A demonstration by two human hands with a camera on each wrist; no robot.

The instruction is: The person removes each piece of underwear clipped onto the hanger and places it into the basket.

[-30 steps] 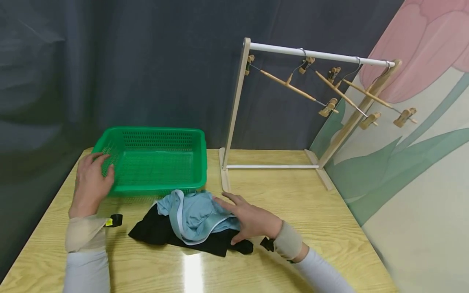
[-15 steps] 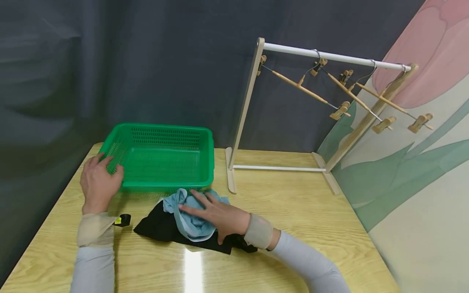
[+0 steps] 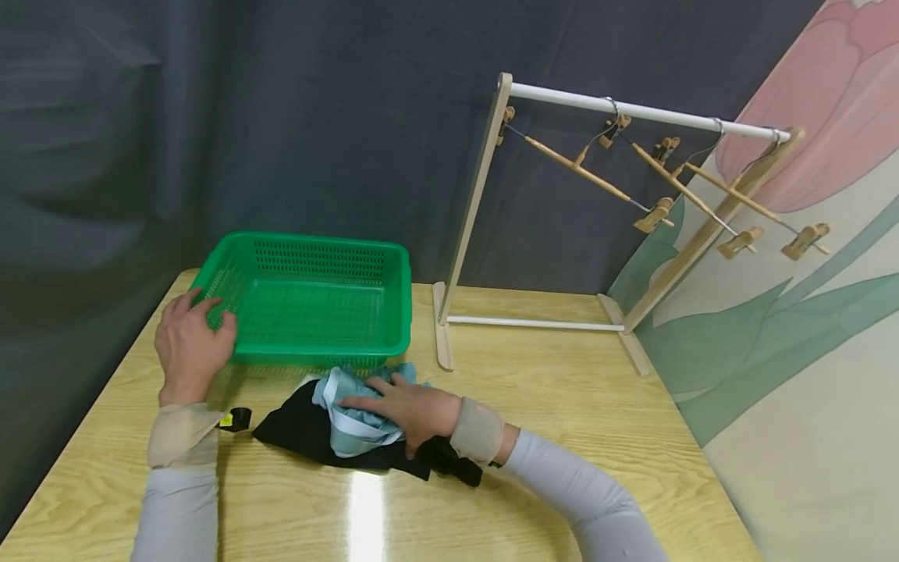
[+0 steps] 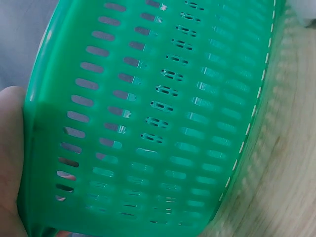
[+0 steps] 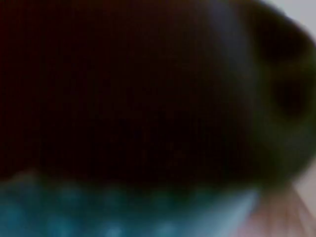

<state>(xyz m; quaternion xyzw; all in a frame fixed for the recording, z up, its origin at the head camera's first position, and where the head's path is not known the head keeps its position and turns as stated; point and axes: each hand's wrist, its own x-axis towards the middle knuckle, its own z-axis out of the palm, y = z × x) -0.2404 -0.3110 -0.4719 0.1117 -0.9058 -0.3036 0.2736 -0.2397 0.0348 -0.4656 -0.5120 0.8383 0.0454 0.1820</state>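
Note:
My left hand (image 3: pixel 191 343) holds the left front corner of a green plastic basket (image 3: pixel 319 351), fingers over the rim and thumb along the front. Up close in the left wrist view, the slotted basket wall (image 4: pixel 163 163) fills most of the picture, with part of the hand at its left edge. My right hand (image 3: pixel 420 407) grips a bunched light blue garment (image 3: pixel 351 432) with a pale band, its fingers dug into the folds. Beneath it lies a black garment (image 3: pixel 298 425), flat on the table. The right wrist view is mostly dark, with blue cloth (image 5: pixel 54 217) along the bottom.
A wooden rack (image 3: pixel 469 211) with a white top bar (image 3: pixel 562 97) stands behind to the right. On it hang 3 wooden hangers (image 3: pixel 579 168) with clips. A dark curtain (image 3: pixel 316 117) backs the table (image 3: pixel 492 499), and a painted wall (image 3: pixel 808 375) borders the right side.
My right hand has moved left onto the light blue garment, which is now more crumpled under the fingers. The left hand has stayed at the basket's corner. The head view has shifted slightly.

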